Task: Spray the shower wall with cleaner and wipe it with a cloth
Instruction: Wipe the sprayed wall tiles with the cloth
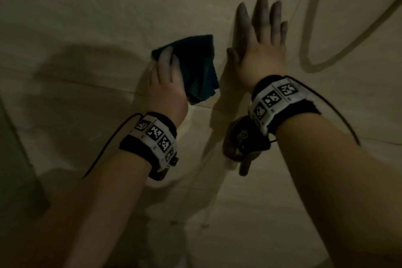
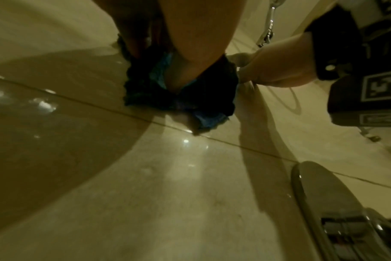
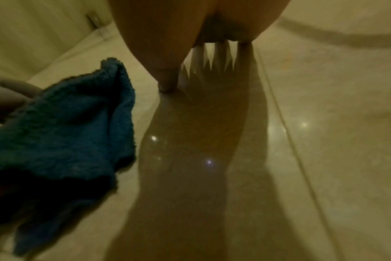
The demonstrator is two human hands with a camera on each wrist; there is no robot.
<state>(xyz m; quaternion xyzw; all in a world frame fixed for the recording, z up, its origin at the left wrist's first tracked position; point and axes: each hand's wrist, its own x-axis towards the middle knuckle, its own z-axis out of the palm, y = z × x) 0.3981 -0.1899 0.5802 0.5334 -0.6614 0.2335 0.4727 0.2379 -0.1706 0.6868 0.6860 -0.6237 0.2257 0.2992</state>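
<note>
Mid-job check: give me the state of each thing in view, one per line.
left hand: gripping the cloth, held against the wall.
right hand: open, fingers straight and spread, flat on the wall.
cloth: dark blue, bunched, partly hanging free.
shower wall: glossy tile, small glints; wetness unclear.
hose: hanging in a loop at right.

No words, brands or numbers can be read. The only signs are black-and-white square code markers on the white wristband of the left wrist [image 1: 155, 135] and on the white wristband of the right wrist [image 1: 275, 98]; tiny marks beside them are too small to read.
</note>
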